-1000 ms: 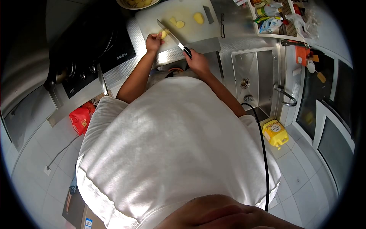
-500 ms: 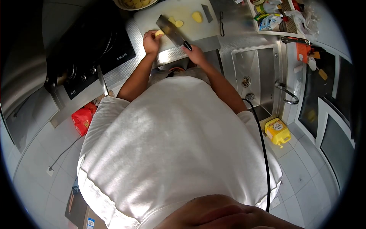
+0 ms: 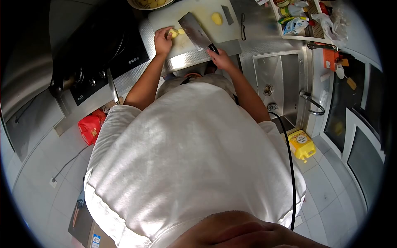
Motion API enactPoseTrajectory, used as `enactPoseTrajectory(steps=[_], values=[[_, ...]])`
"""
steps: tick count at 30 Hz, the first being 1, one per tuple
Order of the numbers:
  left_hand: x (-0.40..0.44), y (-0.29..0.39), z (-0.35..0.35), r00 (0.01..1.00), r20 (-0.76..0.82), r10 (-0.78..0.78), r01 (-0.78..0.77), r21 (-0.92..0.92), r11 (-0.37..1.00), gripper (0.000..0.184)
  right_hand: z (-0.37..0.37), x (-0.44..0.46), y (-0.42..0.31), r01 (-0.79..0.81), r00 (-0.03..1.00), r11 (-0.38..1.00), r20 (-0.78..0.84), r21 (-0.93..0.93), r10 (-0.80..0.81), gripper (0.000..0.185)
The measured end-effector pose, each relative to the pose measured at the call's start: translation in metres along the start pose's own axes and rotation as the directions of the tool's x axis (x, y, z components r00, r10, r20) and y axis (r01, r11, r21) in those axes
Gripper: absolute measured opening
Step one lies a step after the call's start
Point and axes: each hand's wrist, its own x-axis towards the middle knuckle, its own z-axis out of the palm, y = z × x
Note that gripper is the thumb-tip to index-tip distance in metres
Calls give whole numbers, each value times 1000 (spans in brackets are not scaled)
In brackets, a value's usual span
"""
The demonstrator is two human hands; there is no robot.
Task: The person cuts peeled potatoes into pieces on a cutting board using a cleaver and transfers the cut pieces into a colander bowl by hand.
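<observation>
My left hand [image 3: 162, 40] is closed around a peeled potato piece [image 3: 173, 33] on the white cutting board [image 3: 165, 18]. A smaller yellow piece [image 3: 181, 31] lies between that potato and the blade. In my right hand [image 3: 223, 61] is the handle of a cleaver [image 3: 195, 32], its broad blade slanting over the board, apart from my left fingers. The blade may cover other slices. Farther right on the board sits another peeled potato [image 3: 217, 18], beside a dark grey strip [image 3: 227, 15].
Behind the board stands a bowl [image 3: 171, 3] of cut yellow pieces. A black cooktop [image 3: 124, 68] with a pan is at left, a steel sink [image 3: 258, 74] at right. A slim black-handled tool [image 3: 242, 27] lies right of the board. A yellow jug [image 3: 302, 144] stands on the floor.
The cleaver has moved right, away from the potato in my left hand, with my right hand shifting right and slightly down. My left hand stays around the potato, slightly higher.
</observation>
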Motion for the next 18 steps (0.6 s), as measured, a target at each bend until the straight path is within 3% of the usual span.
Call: enactPoseTrajectory(steps=[1,3,4,7,14,16,18], values=[[-1,11,-3,1000,1,1,-1,-2,1000,27,2,1,3,67,996,998,-49,-20,-68,36],[-3,30,-6,983,176,54,-79,140,987,26,2,-9,1,50,997,998,-54,-49,-53,37],[-1,31,-3,973,232,7,-57,210,976,28,3,-16,-3,35,998,996,-56,-77,-40,39],[4,24,5,959,277,54,-136,286,949,26,7,-29,-11,29,998,1000,-58,-11,-30,38],[5,24,23,974,224,-21,-43,277,960,35,4,-43,-22,18,995,996,-99,91,-9,37],[0,24,21,999,36,-23,19,129,991,40,3,-45,-24,43,991,994,-127,105,-30,37],[-7,20,14,992,91,-88,75,143,987,44,1,-45,-23,42,992,996,-118,76,-33,37]])
